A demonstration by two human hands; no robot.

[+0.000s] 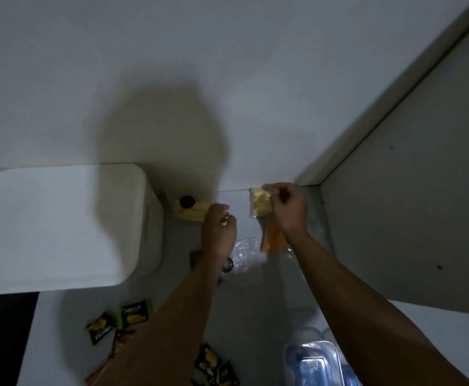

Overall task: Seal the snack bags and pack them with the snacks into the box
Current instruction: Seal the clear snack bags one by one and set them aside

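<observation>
the white box (60,227) sits closed at the far left, well apart from both hands. the clear bag of pale yellow snacks (260,203) is held up near the back wall, its long axis about vertical. the right hand (287,208) pinches it at its top right corner. the left hand (218,229) is just left of the bag, fingers loosely curled; i cannot tell if it holds anything.

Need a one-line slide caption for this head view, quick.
Right hand pinches a clear bag of pale snacks by the wall; left hand is loosely curled nearby, white box at left.
</observation>
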